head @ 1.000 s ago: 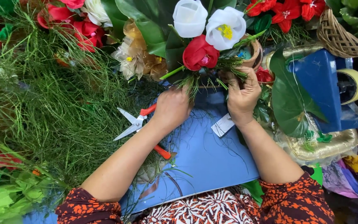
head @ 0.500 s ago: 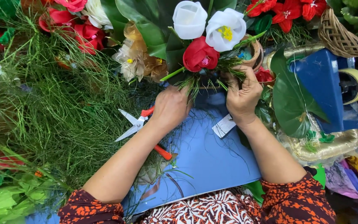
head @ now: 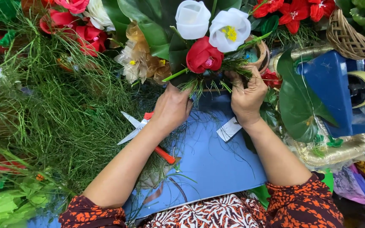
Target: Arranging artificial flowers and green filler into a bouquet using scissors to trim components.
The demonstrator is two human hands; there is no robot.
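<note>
head view, flower bunch: an artificial bunch (head: 210, 46) held between both hands at the top middle, over the far edge of the blue board (head: 216, 160). it has two white blooms side by side, one closed and one open with a yellow centre, and a red rose (head: 202, 57) just below them. dark green leaves back it, and thin green needle sprigs stick out at its base.
head view, left hand: the left hand (head: 172, 107) is closed around the lower stems of the bunch, fingers curled under the sprigs, wrist resting across the scissors.
head view, right hand: the right hand (head: 246, 95) is pinched on the right side of the bunch, fingertips gripping green sprigs just under the open white bloom.
head view, scissors: scissors (head: 146, 135) with silver blades and orange handles lie open on the board, partly under the left forearm.
head view, tag: a small white tag (head: 229, 128) lies on the board just beside the right wrist.
head view, grass: a big heap of fine green grass (head: 51, 118) covers the left side.
head view, right side: a large green leaf (head: 296, 101), a blue tape dispenser (head: 334, 93) and a woven basket (head: 351, 38) stand well to the right.
head view, other flowers: red and cream flowers (head: 77, 29) lie at the top left.
</note>
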